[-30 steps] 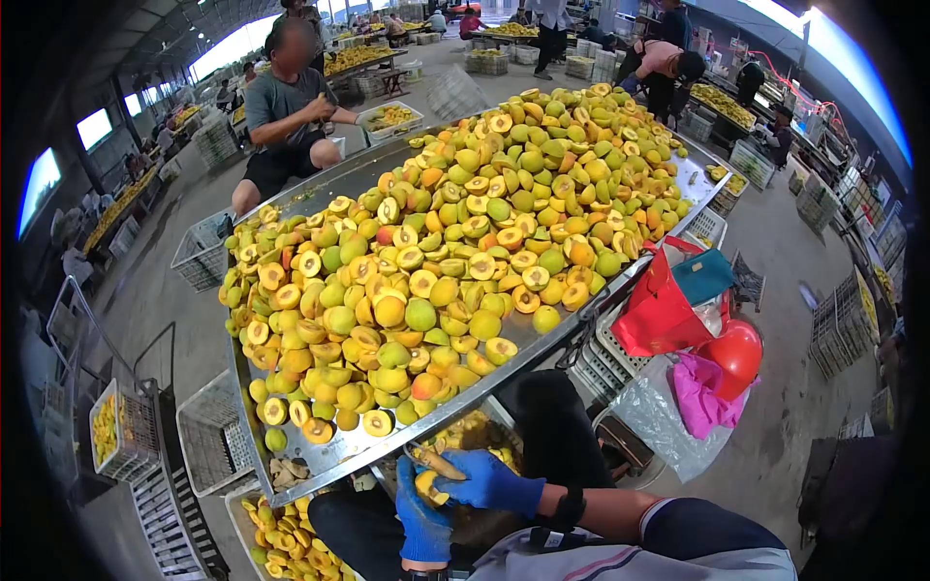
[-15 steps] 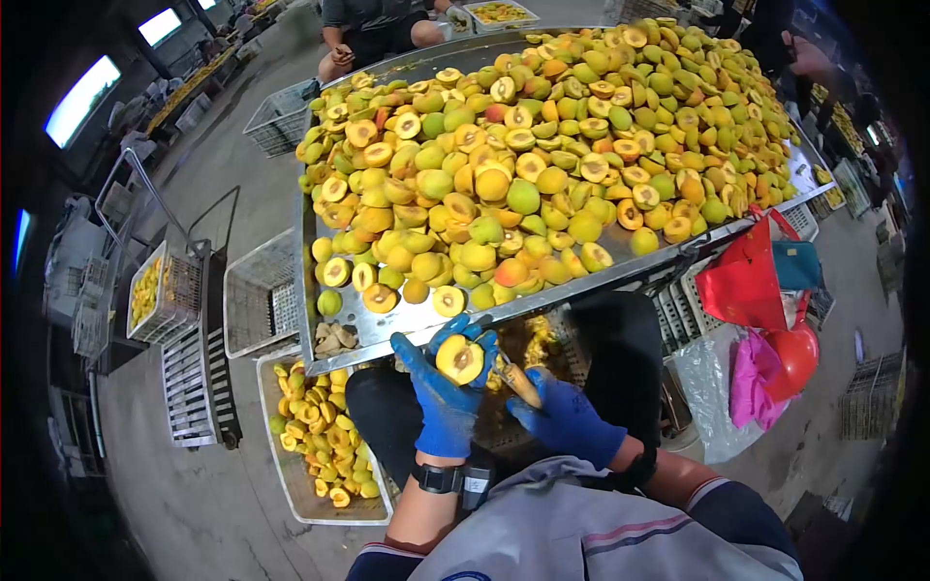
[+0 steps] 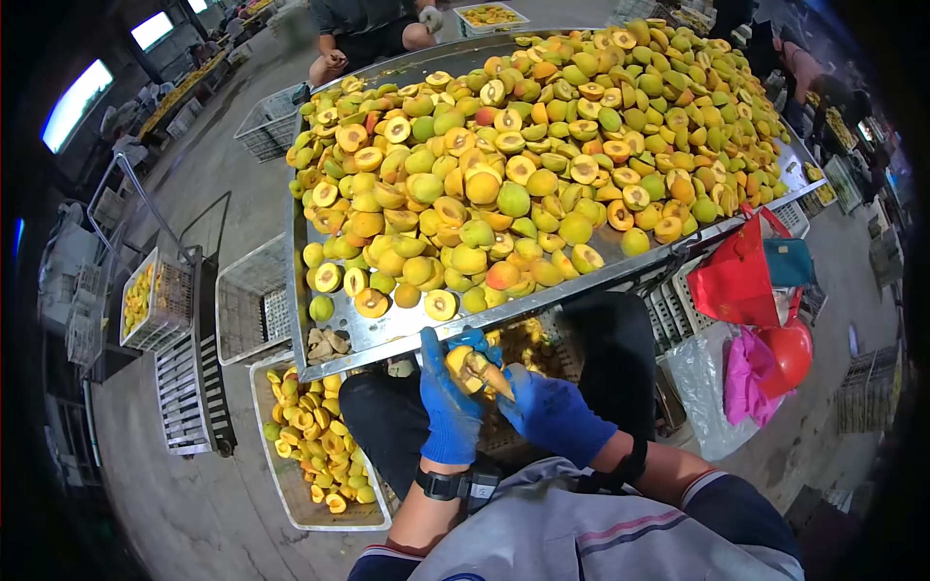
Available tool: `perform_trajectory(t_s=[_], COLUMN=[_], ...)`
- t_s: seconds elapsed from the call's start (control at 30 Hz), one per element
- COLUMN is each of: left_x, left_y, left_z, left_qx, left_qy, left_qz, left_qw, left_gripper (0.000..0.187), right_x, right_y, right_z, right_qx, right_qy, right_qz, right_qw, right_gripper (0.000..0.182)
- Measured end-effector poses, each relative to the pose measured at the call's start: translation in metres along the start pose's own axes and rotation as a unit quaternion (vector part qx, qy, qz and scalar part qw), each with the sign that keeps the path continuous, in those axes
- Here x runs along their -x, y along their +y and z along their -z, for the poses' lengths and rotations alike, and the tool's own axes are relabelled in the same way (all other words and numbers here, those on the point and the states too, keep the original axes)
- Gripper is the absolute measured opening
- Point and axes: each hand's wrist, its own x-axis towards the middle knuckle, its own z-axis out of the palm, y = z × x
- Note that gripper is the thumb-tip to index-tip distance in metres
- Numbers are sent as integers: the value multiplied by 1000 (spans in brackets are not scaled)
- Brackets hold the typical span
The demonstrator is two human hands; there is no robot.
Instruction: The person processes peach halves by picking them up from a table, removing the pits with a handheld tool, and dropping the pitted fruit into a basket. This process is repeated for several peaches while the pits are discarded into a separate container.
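Note:
My left hand [image 3: 449, 412], in a blue glove, is closed around a yellow peach half [image 3: 458, 365] just past the tray's near edge. In my right hand [image 3: 557, 414], also gloved in blue, is a small tool with a wooden handle [image 3: 498, 381]. Its working end is against the cut side of the peach half, and the tip is hidden. Beyond my hands a metal tray [image 3: 378, 339] carries a large heap of halved peaches [image 3: 465, 194], some showing their stones. Beneath my hands, between my knees, more yellow pieces [image 3: 533, 344] lie in a partly hidden crate.
A crate of peach halves [image 3: 320, 445] stands on the floor at my left, near another crate [image 3: 254, 295] and a trolley [image 3: 194, 387]. To my right are a red bag [image 3: 736, 281], a red helmet [image 3: 787, 356] and pink plastic [image 3: 751, 373]. Another person [image 3: 373, 34] sits across the tray.
The peach half has turned from facing up to tilted toward my right hand. The tool has moved left, onto its cut face. The view has shifted slightly.

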Motion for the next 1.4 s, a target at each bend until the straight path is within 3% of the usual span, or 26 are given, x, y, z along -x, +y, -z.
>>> perform_trajectory(t_s=[0.03, 0.1, 0.13, 0.17, 0.2, 0.23, 0.27, 0.33, 0.43, 0.5, 0.63, 0.73, 0.87, 0.93, 0.97, 1.0, 1.03, 1.07, 1.1, 1.13, 1.17, 1.2, 1.27, 1.3, 1.37, 1.4], left_x=[5, -8, -10, -16, -8, -15, -31, -37, -27, -23, -25, -20, -38, -18, -47, -61, -71, -71, -65, -57, -51, -47, -31, -21, -4, -3], left_y=[2, -9, -10, -10, -2, -5, -4, -16, -10, -20, -21, -15, -17, -14, -35, -50, -64, -61, -50, -46, -46, -45, -42, -30, -13, -8], left_z=[-3, 14, 9, 16, -3, 1, 37, 39, 19, 7, 12, 3, 41, 30, 71, 84, 100, 109, 111, 104, 93, 82, 56, 41, 11, 7], left_qx=[-4, -11, -10, -42, -38, -53, -12, -38, -87, -110, -141, -133, -105, -189, -345, -342, -503, -638, -637, -620, -592, -554, -587, -587, -381, -379], left_qy=[27, 59, 89, 66, 53, 98, -25, 34, 55, 98, 140, 134, 88, 31, 74, 78, 85, 108, 150, 107, 58, -1, 34, 45, -22, -16], left_qz=[-8, -21, -40, -13, 3, -9, 73, -7, 20, -28, -74, -86, -43, -56, -207, -214, -346, -456, -469, -406, -341, -273, -481, -486, -334, -335], left_qw=[1000, 998, 995, 997, 998, 994, 997, 999, 995, 989, 977, 978, 990, 980, 912, 912, 787, 610, 594, 663, 728, 787, 650, 646, 862, 862], left_gripper=[55, 51, 51, 52, 54, 59, 62, 65, 61, 63, 67, 66, 47, 60, 54, 54, 42, 36, 36, 31, 27, 22, 16, 16, 25, 25], right_x=[1, 4, 3, 1, 8, 9, 8, 8, 2, -1, 1, -10, 0, -2, 0, 2, 4, 0, 1, 2, 2, 7, 5, 4, 2, 1], right_y=[1, 9, 12, 3, 10, 28, 23, 4, 6, 11, 10, 5, 18, 1, 12, 12, 9, 6, 18, 34, 27, 15, 8, 3, -4, -6], right_z=[0, 3, 4, 16, 4, -29, -31, -3, -9, -12, -6, 12, -24, -6, -11, -7, -3, -2, -16, -29, -25, -17, -10, -9, -5, -3], right_qx=[11, 76, 56, -33, -7, -5, -80, -174, -229, -263, -206, -147, -227, -378, -445, -443, -395, -349, -307, -267, -525, -700, -650, -642, -613, -583], right_qy=[-18, -20, -57, -41, -33, 39, 6, -26, -82, -166, -115, -203, -70, -175, -201, -205, -140, -82, -95, -105, -193, -268, -265, -253, -266, -273], right_qz=[0, 157, 143, 121, 127, 177, 68, 0, -60, -111, -63, -119, -5, -122, -21, -14, 62, 152, 227, 303, 94, -146, -118, -158, -178, -203], right_qw=[1000, 984, 986, 991, 991, 984, 994, 984, 968, 944, 970, 961, 971, 901, 872, 873, 906, 921, 919, 909, 824, 646, 703, 707, 722, 738], right_gripper=[36, 44, 50, 47, 45, 29, 28, 31, 34, 51, 44, 46, 32, 16, 20, 20, 21, 21, 16, 10, 5, 3, 9, 9, 10, 12])
